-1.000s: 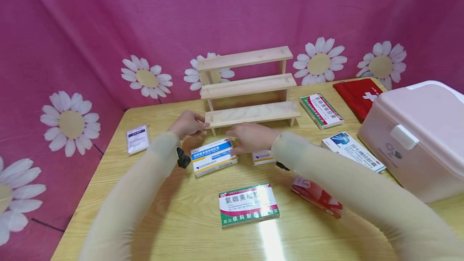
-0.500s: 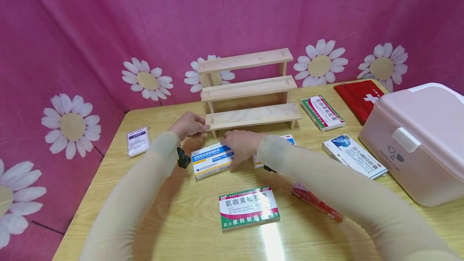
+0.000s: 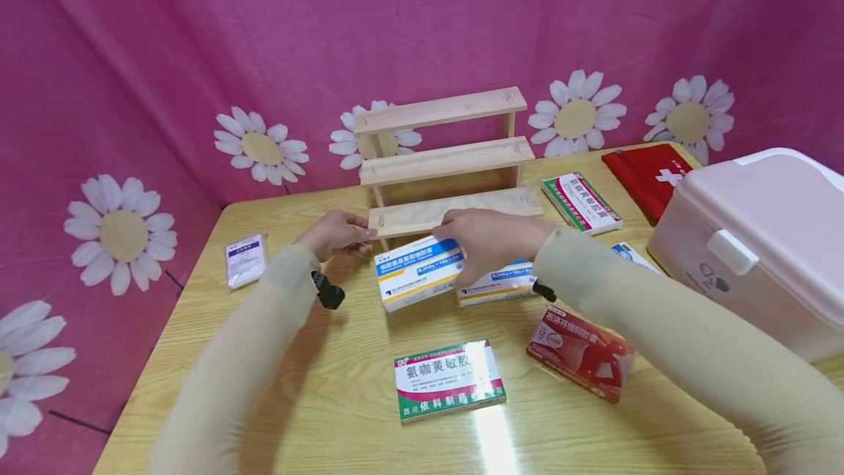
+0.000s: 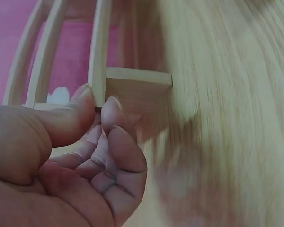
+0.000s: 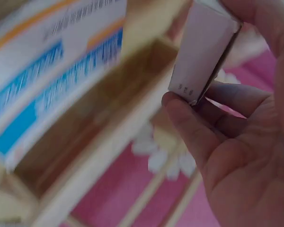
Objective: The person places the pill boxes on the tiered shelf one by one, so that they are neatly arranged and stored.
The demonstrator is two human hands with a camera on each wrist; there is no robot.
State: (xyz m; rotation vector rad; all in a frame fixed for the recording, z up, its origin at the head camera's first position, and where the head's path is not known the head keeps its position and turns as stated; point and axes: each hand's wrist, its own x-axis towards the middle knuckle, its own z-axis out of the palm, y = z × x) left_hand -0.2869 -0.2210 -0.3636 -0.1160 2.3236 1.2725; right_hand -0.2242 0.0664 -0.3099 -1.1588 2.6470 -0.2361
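My left hand (image 3: 338, 233) pinches the left end of the lowest board of a three-step wooden display rack (image 3: 455, 212). In the left wrist view, the thumb and index finger close on the board (image 4: 99, 52). My right hand (image 3: 496, 239) grips a blue and white medicine box (image 3: 415, 277) by its right end. That box is tilted and appears lifted just in front of the rack, its end (image 5: 204, 52) between fingers and thumb in the right wrist view. A similar blue and white box (image 3: 500, 288) lies beneath the right hand, partly hidden by it.
A green and white box (image 3: 448, 380) lies in front, with a red box (image 3: 583, 350) to its right. Another green box (image 3: 582, 202), a red first-aid pouch (image 3: 649, 178) and a pink lidded case (image 3: 745, 248) occupy the right. A small white packet (image 3: 246, 260) lies left.
My right hand has taken hold of the blue and white box, raised it and moved it slightly right. The left hand stays on the rack. More of the red box shows.
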